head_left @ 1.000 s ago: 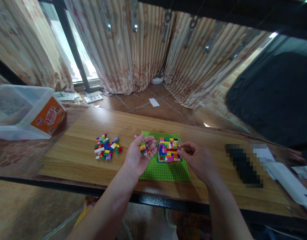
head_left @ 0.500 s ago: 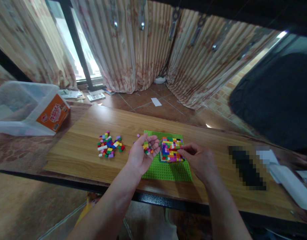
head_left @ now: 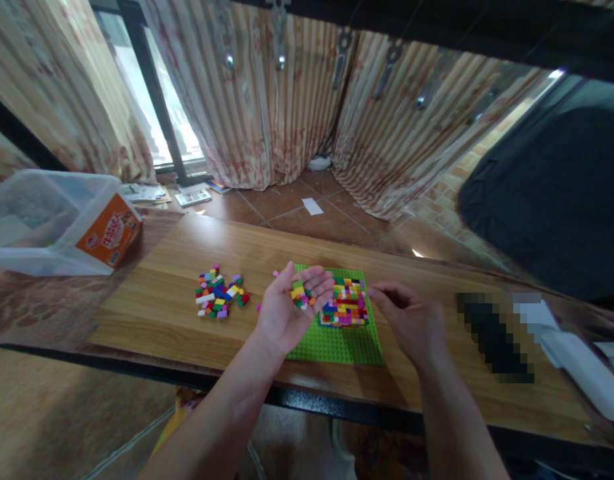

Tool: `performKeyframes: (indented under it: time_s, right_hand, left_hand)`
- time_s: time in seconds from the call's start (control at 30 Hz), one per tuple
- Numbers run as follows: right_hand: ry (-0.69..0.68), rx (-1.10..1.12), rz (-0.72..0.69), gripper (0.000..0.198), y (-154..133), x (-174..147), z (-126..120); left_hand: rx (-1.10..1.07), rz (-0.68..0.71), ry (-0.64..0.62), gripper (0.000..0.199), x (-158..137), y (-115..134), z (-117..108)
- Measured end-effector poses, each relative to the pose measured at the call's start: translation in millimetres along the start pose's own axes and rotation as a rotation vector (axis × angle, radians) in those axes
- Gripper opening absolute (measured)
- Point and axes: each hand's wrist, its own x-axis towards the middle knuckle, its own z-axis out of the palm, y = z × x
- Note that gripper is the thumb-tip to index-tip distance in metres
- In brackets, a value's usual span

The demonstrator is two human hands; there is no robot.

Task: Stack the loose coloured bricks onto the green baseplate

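Green baseplate (head_left: 339,350) is bearing the brick block (head_left: 344,312) while you are apparently building on it, your left hand (head_left: 284,312) cupping loose bricks (head_left: 299,293) with fingers extended above the baseplate's left side, your right hand (head_left: 411,319) bunching fingertips by its right edge, any pinched piece impossible to tell, precise alignment seemingly being called for next.

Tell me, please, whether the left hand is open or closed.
Open: the left hand is turned palm up, thumb apart, with small bricks showing in the palm.

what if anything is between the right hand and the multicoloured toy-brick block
Nothing visible: the right hand is just right of the multicoloured toy-brick block. The left hand, cupping loose toy bricks, hides only part of the block's left side.
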Motion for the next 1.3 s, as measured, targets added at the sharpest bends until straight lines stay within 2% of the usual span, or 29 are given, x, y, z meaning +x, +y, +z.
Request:
performKeyframes:
  time_s: [0.07, 0.2, 0.27, 0.47, 0.67, 0.83, 0.93, 1.03, 1.17, 1.3]
  right_hand:
    - [-0.009, 0.033, -0.077, 0.019, -9.4, -5.1, 5.1]
    - [-0.212, 0.000, -0.285, 0.014, -22.0, -18.1, 22.0]
    - [-0.257, -0.046, -0.337, 0.012, -25.9, -23.3, 29.0]
    - [-0.301, -0.112, -0.369, 0.018, -33.5, -31.3, 39.5]
    - [-0.258, -0.138, -0.438, 0.013, -36.3, -33.8, 48.6]
    - [-0.238, -0.107, -0.375, 0.007, -35.8, -32.2, 45.5]
    - [-0.153, -0.109, -0.354, 0.006, -31.0, -26.9, 37.9]
    - [-0.089, -0.168, -0.410, 0.005, -26.8, -21.5, 30.9]
    - [-0.123, -0.228, -0.437, 0.007, -25.9, -19.4, 26.7]
    - [-0.167, -0.173, -0.396, 0.007, -24.0, -19.2, 25.5]
  left_hand:
    - [-0.009, -0.021, -0.036, 0.043, -0.9, -0.9, 1.5]
    - [-0.020, -0.045, -0.075, 0.048, -2.8, -1.0, 3.2]
    - [-0.018, -0.056, -0.088, 0.051, -4.2, -0.5, 3.9]
    - [-0.007, -0.078, -0.123, 0.051, -8.7, -1.8, 4.0]
    - [-0.011, -0.089, -0.103, 0.048, -8.2, -4.5, 1.7]
    - [0.010, -0.066, -0.041, 0.041, -3.9, -6.9, 0.8]
    - [0.128, -0.030, 0.029, 0.033, -1.8, -8.4, -1.9]
    - [0.295, 0.001, 0.003, 0.025, -2.1, -9.2, -4.2]
    - [0.446, 0.003, -0.081, 0.027, -4.2, -10.3, -3.9]
    - [0.543, 0.031, -0.090, 0.027, -4.2, -12.1, -3.5]
